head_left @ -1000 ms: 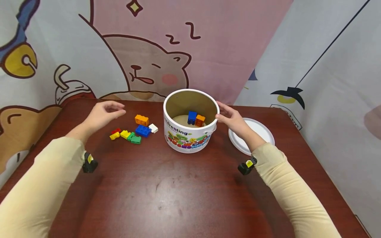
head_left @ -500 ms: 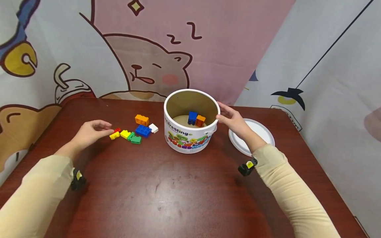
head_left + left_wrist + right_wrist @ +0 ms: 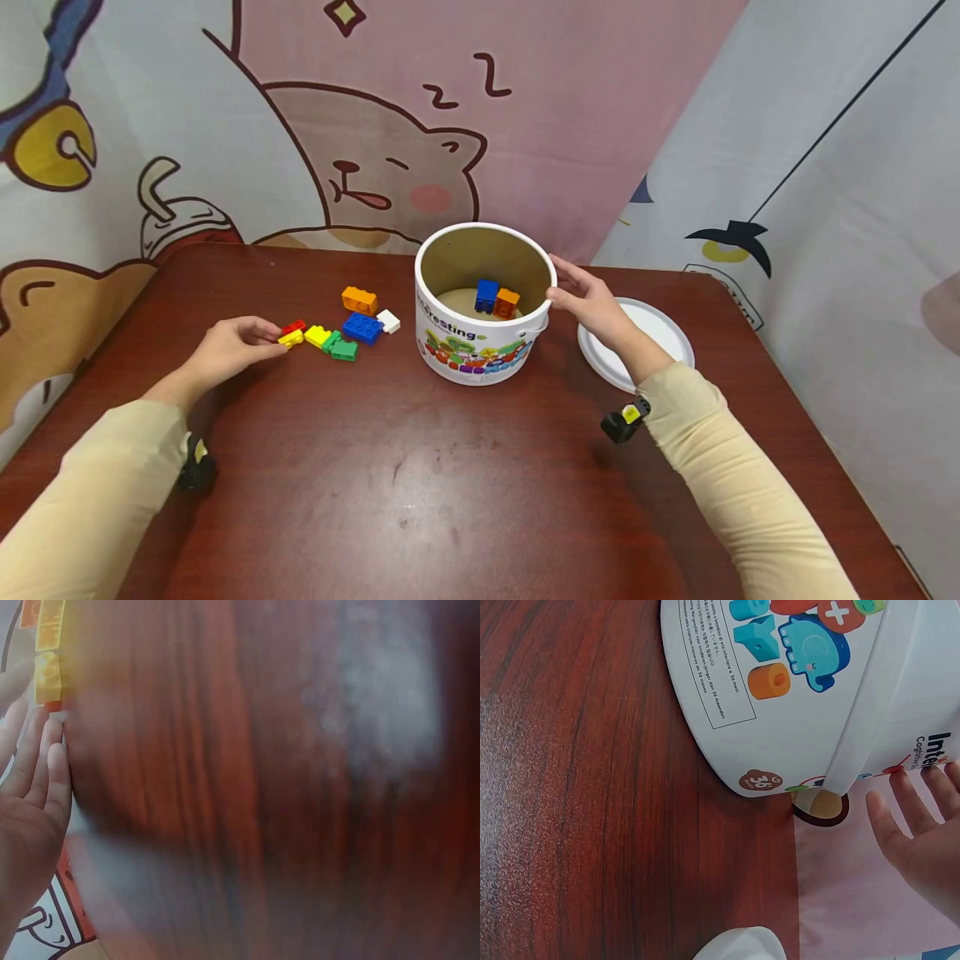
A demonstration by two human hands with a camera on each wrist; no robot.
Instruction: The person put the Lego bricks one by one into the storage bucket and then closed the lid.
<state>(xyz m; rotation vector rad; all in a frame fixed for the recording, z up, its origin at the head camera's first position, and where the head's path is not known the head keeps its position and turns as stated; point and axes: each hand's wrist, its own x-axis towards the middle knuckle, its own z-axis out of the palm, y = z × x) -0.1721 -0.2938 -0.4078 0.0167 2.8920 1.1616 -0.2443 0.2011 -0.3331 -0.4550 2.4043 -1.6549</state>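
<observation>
At the left of the head view, my left hand (image 3: 225, 354) has its thumb and fingertips at the near end of a small yellow brick (image 3: 291, 339) and a red brick (image 3: 295, 326). Its fingers look fairly straight in the left wrist view, close to the yellow brick (image 3: 49, 677); a firm pinch is not visible. A white printed bucket (image 3: 480, 333) stands upright in the middle. My right hand (image 3: 592, 308) holds its right side, thumb at the rim and fingers outside. Inside lie a blue brick (image 3: 486, 295) and an orange brick (image 3: 506, 303).
Beside the left hand lie another yellow brick (image 3: 318, 336), green bricks (image 3: 344, 350), a blue brick (image 3: 363, 327), an orange brick (image 3: 360, 300) and a white brick (image 3: 388, 321). A white round lid (image 3: 660, 333) lies under the right forearm. A printed cloth (image 3: 570, 108) hangs behind the table.
My left hand has come down and left from above the table to the small yellow and red bricks. The right hand stays at the bucket's rim.
</observation>
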